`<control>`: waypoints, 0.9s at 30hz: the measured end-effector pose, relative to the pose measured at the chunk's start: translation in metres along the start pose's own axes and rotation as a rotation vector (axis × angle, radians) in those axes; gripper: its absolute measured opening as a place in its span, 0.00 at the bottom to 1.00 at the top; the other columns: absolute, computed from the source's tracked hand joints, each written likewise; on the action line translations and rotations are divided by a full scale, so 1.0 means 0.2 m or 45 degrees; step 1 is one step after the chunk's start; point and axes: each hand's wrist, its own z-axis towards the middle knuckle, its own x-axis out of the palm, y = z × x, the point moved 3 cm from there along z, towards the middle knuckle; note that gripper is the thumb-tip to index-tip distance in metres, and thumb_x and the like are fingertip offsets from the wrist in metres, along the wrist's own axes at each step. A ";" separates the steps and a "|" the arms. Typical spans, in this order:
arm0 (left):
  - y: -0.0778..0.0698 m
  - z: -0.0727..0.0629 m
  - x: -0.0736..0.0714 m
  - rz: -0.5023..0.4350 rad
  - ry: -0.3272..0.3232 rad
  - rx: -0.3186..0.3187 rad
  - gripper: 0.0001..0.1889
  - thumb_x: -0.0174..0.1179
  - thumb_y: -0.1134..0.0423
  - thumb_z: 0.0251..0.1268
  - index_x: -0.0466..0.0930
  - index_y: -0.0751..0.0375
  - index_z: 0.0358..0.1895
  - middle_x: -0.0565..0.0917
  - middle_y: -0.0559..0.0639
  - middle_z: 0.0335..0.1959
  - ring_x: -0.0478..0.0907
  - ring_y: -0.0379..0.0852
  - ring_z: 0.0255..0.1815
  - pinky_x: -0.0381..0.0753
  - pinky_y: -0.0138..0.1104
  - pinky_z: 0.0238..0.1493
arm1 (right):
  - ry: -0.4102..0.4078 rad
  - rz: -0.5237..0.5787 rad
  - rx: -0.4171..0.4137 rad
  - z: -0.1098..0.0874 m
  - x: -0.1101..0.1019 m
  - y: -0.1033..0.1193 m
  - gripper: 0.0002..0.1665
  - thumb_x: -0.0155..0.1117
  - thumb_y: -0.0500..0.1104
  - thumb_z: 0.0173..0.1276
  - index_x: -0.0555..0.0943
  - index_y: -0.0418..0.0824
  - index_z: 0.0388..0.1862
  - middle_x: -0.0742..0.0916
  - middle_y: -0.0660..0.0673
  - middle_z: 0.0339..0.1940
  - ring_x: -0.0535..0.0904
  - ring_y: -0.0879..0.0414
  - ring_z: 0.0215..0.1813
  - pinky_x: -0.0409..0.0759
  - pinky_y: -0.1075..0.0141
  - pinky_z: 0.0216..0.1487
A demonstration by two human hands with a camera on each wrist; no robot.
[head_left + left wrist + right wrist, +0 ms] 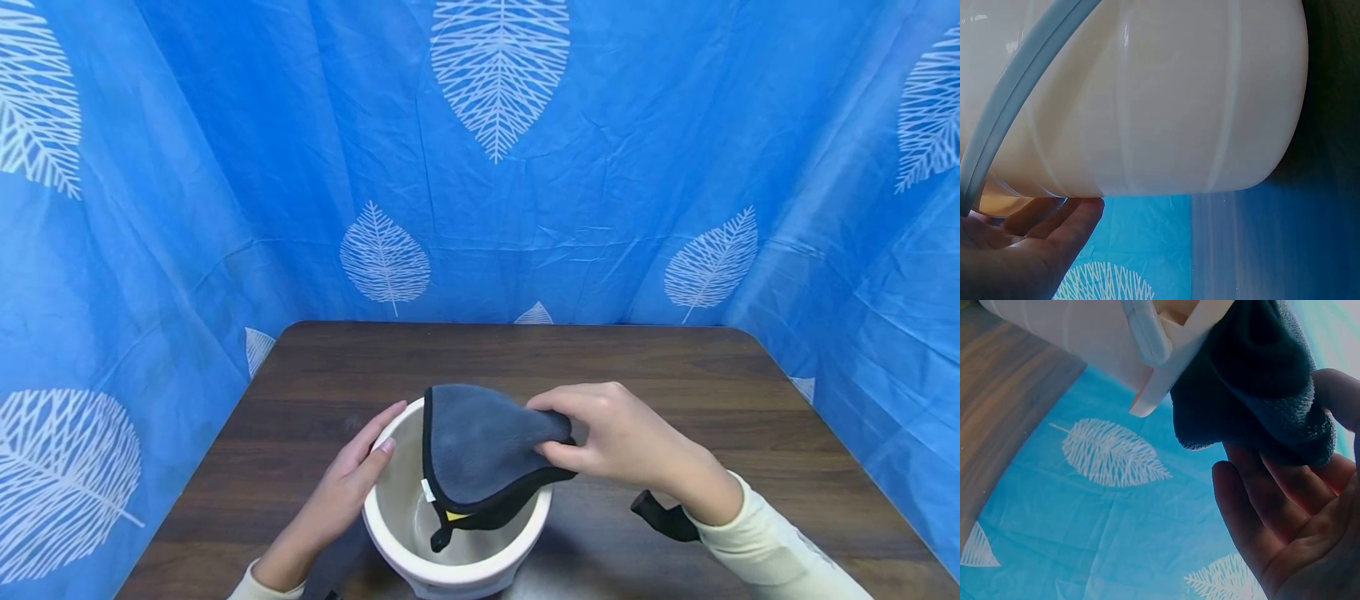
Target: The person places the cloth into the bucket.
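A white bucket (382, 517) stands upright at the table's front, its mouth facing up. My left hand (348, 475) holds its left rim, the thumb over the edge; in the left wrist view its fingers (1075, 225) lie along the outer wall. My right hand (607, 433) pinches a dark grey cleaning cloth (483, 446) by its right end, between thumb and fingers. The cloth has black edging, a small white tag, a bit of yellow and a hanging loop (440, 539). Its left part droops over and into the bucket's mouth. In the right wrist view the cloth (1260, 394) hangs in folds beside the rim.
A pale grey-blue handle (1019, 87) curves across the bucket's side. The dark wooden table (600, 358) has blue curtains (570, 208) with white leaf prints on three sides. A black strap (663, 517) is at the right wrist.
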 end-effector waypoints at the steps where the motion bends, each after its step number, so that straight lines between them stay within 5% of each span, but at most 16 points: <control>1: 0.00 0.00 0.00 0.001 0.000 0.001 0.26 0.43 0.62 0.84 0.58 0.64 0.78 0.63 0.63 0.77 0.67 0.63 0.71 0.76 0.41 0.62 | 0.004 -0.005 0.000 0.00 0.01 0.00 0.20 0.76 0.36 0.57 0.86 0.44 0.50 0.89 0.54 0.42 0.81 0.67 0.36 0.81 0.71 0.36; 27: 0.00 0.00 0.00 -0.017 -0.006 -0.040 0.26 0.44 0.60 0.84 0.59 0.60 0.79 0.61 0.62 0.78 0.65 0.65 0.73 0.77 0.47 0.62 | 0.135 -0.094 0.024 0.09 0.10 0.04 0.20 0.77 0.43 0.60 0.86 0.44 0.52 0.89 0.52 0.47 0.86 0.62 0.47 0.85 0.62 0.46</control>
